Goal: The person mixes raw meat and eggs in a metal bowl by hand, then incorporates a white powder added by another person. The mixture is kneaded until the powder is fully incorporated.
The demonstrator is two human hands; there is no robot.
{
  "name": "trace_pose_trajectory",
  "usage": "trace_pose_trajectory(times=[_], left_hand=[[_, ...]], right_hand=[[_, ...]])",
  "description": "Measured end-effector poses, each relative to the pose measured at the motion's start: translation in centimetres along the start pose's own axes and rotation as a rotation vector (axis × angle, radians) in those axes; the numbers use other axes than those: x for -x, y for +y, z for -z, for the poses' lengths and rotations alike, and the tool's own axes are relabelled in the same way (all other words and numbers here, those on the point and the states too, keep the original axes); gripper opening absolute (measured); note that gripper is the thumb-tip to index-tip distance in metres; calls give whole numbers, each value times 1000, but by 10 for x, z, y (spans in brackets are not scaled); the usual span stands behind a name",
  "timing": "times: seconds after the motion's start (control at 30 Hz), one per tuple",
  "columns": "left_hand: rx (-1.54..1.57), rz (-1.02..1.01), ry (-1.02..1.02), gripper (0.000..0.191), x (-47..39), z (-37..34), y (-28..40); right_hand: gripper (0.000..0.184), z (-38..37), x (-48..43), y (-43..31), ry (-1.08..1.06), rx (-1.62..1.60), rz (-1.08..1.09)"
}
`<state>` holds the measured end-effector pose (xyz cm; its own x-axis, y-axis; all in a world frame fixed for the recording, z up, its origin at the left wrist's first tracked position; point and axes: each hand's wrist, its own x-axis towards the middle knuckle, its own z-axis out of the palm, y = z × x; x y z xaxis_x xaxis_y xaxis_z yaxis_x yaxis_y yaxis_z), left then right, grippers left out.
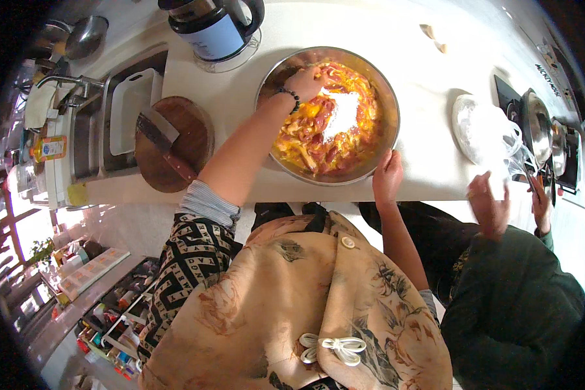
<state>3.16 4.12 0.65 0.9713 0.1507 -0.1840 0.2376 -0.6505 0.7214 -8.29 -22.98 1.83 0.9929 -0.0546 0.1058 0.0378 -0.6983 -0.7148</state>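
A wide stainless steel bowl (392, 107) stands on the counter before me, holding sliced raw meat (302, 141) coated in yellow, egg-like liquid. White powder (340, 119) lies heaped on the meat, right of centre. My left hand (304, 84), with a dark bead bracelet at the wrist, reaches inside the bowl and touches the meat near the far left side. Its fingertips are partly hidden, so their grip is unclear. At the near right rim, my right hand (389, 176) grips the bowl's edge, thumb up at the rim.
Left of the bowl, a cleaver (163, 141) rests on a round wooden chopping board (195, 122) beside the sink (87, 161). Behind stands a black-handled jug (214, 34). Rightward are a plastic bag (477, 129), a steel pan (536, 126) and another person's hands (490, 207).
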Motion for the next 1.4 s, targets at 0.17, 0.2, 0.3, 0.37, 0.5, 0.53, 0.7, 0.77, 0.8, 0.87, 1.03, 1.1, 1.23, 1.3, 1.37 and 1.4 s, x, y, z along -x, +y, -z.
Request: trace_pose_trajectory(times=[0.17, 0.2, 0.3, 0.37, 0.5, 0.53, 0.7, 0.77, 0.8, 0.87, 1.03, 1.1, 1.23, 1.3, 1.37, 1.4], left_hand=[[175, -243, -198, 29, 38, -6, 11], [116, -275, -157, 27, 49, -3, 12], [-21, -352, -5, 25, 81, 13, 5], [-80, -311, 109, 24, 95, 20, -4], [-115, -372, 358, 18, 97, 15, -18], [-74, -424, 376, 15, 93, 12, -20], [-144, -289, 355, 7, 80, 6, -23], [-165, -324, 444, 7, 81, 7, -22], [-141, -284, 422, 8, 82, 9, -21], [-87, -212, 374, 10, 85, 12, -19], [132, -263, 430, 19, 87, 15, -17], [228, -238, 431, 20, 85, 12, -18], [343, -180, 468, 24, 80, 8, -20], [428, -188, 429, 23, 78, 7, -21], [536, -220, 351, 18, 75, 8, -21], [554, -262, 450, 18, 75, 8, -21]], right_hand=[[29, -2, 0, 1, -10, -16, -40], [29, -2, -1, 2, -20, -34, -46], [30, -2, -1, 6, -6, -17, 26], [30, -3, -1, 11, -53, -72, -63], [28, -5, -1, 23, -78, -134, -92], [27, -4, -2, 26, -106, -199, -139], [30, -5, -10, 40, -148, -90, -99], [31, -4, -14, 42, -137, 74, -121], [32, -3, -13, 42, -149, -51, -103], [32, -3, -13, 41, -145, -120, -166], [46, -8, -19, 54, -119, -72, -184], [49, -15, -22, 65, 34, -36, -80], [56, -23, -22, 81, 127, -217, -137], [58, -21, -22, 81, 147, -105, -182], [59, -18, -22, 79, 143, -215, -295], [58, -14, -22, 77, 98, -176, -332]])
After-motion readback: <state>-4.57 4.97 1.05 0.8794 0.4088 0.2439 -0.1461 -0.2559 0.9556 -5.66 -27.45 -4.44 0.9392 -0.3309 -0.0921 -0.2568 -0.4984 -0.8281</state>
